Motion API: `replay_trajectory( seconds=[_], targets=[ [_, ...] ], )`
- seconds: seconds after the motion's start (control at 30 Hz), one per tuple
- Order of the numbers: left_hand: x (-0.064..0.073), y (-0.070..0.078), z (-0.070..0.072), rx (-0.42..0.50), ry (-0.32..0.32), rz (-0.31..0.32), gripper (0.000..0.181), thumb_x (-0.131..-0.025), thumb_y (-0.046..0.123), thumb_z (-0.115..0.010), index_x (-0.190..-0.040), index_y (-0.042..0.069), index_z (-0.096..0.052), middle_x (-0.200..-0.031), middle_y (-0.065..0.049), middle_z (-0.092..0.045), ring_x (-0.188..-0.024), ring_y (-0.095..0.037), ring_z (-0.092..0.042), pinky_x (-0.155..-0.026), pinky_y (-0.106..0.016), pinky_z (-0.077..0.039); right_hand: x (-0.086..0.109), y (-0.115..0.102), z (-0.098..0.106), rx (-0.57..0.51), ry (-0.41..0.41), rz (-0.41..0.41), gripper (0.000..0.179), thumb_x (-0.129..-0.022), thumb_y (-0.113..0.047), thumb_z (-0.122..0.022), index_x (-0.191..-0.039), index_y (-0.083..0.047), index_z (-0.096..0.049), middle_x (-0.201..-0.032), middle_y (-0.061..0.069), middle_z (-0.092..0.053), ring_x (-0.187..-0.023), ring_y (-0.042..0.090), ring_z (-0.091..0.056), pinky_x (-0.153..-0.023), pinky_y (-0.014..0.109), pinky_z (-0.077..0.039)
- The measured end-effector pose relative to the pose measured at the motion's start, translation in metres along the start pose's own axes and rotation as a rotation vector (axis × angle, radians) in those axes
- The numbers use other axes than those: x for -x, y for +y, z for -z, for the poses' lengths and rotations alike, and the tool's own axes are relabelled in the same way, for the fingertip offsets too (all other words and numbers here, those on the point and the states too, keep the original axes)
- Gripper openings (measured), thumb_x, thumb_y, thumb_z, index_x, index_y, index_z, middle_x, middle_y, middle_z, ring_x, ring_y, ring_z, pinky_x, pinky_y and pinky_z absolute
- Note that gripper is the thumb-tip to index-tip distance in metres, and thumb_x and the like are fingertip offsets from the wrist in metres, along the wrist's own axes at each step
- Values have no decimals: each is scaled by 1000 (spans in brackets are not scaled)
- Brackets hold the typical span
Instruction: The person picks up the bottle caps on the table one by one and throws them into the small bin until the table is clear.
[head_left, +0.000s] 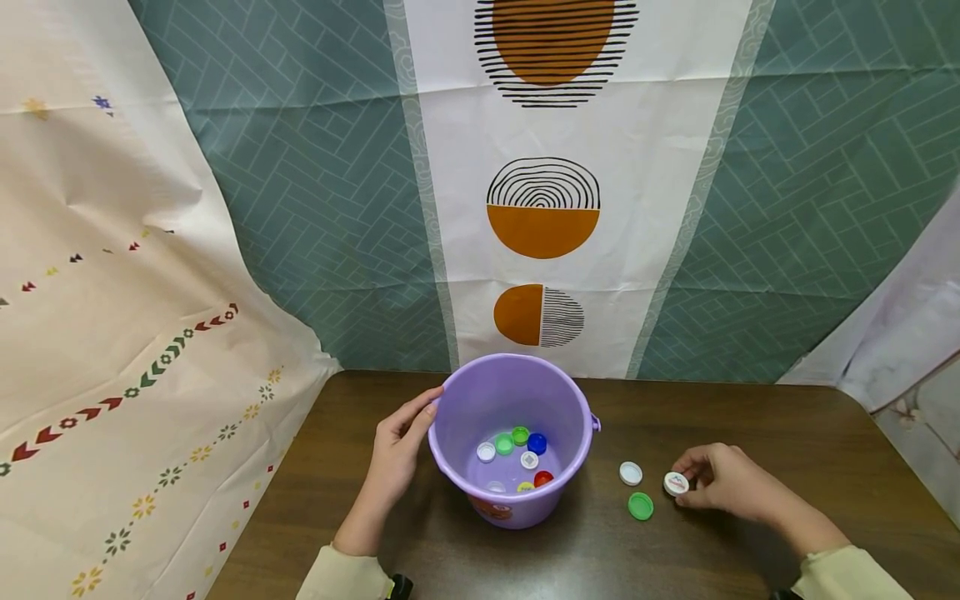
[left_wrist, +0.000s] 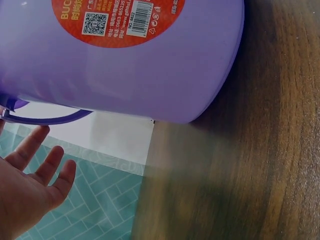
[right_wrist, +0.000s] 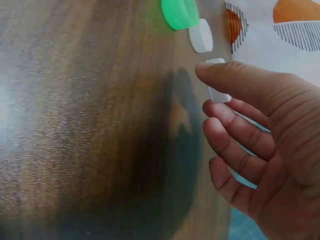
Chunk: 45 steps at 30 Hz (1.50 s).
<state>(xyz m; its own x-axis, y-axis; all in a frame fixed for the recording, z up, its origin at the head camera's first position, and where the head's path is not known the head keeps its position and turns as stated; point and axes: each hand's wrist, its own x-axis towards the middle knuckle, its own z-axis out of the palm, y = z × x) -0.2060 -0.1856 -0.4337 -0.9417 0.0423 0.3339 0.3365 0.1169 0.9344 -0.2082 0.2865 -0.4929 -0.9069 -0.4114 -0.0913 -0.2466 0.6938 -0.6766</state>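
Observation:
A purple bucket [head_left: 480, 367] stands upright on the table, with several coloured bottle caps [head_left: 504, 443] on its inside bottom. My left hand [head_left: 401, 437] touches the bucket's left rim with thumb and fingertips. In the left wrist view, that hand's other fingers [left_wrist: 61, 181] are extended beside the bucket, near its handle [left_wrist: 47, 121]. Between thumb and fingers, my right hand [head_left: 723, 479] pinches a white bottle cap [head_left: 676, 484] with red and dark print, right of the bucket. Near it lie another white cap [head_left: 631, 473] and a green cap [head_left: 641, 506].
The brown wooden table [head_left: 600, 558] reaches back to a hanging patterned cloth [head_left: 352, 208]. A cream embroidered cloth [head_left: 165, 350] drapes along the left side, and pale fabric [head_left: 892, 333] hangs at the right edge.

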Motion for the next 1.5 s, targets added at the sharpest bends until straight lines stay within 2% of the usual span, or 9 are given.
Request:
replay_trajectory(
  seconds=[0.2,0.43,0.67,0.77,0.87,1.03,1.33,1.5],
  targets=[
    [-2,-17,2,-2,11,-16,30,-95,20,-55,-123,18,-62,-125,-1,-63,-116,-12,-58,-94,-21,-48,-1,-4,6,28,70,1,27,-70,-27,-81,-91,-17,-66,-80,-5,-64,-64,0,-52,-54,19,-46],
    [0,0,0,-4,1,8,31,-94,16,-56,-123,8,-61,-125,-8,-62,-116,-18,-59,-92,-22,-49,-1,-9,10,76,166,7,28,-70,-30,-81,-93,-23,-66,-76,-9,-62,-63,1,-51,-52,20,-45],
    [-2,-22,2,-4,10,-17,30,-95,20,-55,-124,18,-62,-125,-1,-63,-116,-13,-58,-94,-22,-48,-2,-20,16,17,240,-22,32,-70,-36,-81,-95,-23,-66,-78,-7,-62,-65,4,-52,-52,20,-44],
    [-1,-18,2,6,9,-11,29,-95,19,-56,-123,17,-62,-125,-2,-63,-115,-14,-59,-93,-22,-48,-4,-24,19,12,271,-14,35,-70,-39,-80,-97,-24,-66,-84,-8,-66,-73,3,-59,-60,21,-48],
    [1,-8,1,12,4,-5,30,-94,17,-56,-123,12,-62,-125,-5,-63,-115,-15,-59,-93,-21,-48,-7,-28,23,33,307,12,35,-70,-42,-79,-98,-25,-66,-90,-10,-68,-82,4,-64,-67,22,-50],
    [3,8,-1,-8,1,6,32,-94,16,-56,-123,4,-60,-125,-13,-61,-116,-21,-59,-92,-21,-49,-14,-39,29,48,345,43,33,-72,-44,-78,-99,-29,-66,-93,-12,-68,-87,7,-64,-69,24,-52],
    [2,11,-1,-28,5,23,32,-94,17,-56,-123,4,-61,-125,-11,-62,-116,-22,-58,-92,-21,-48,-25,-58,33,19,379,38,30,-74,-46,-75,-99,-32,-66,-95,-14,-68,-91,5,-62,-76,28,-53],
    [1,11,-2,-26,7,25,32,-94,16,-56,-123,4,-61,-125,-11,-62,-115,-20,-59,-92,-21,-49,-29,-67,35,-12,386,11,31,-75,-49,-73,-101,-32,-66,-97,-13,-69,-93,10,-64,-74,21,-50]
  ],
)
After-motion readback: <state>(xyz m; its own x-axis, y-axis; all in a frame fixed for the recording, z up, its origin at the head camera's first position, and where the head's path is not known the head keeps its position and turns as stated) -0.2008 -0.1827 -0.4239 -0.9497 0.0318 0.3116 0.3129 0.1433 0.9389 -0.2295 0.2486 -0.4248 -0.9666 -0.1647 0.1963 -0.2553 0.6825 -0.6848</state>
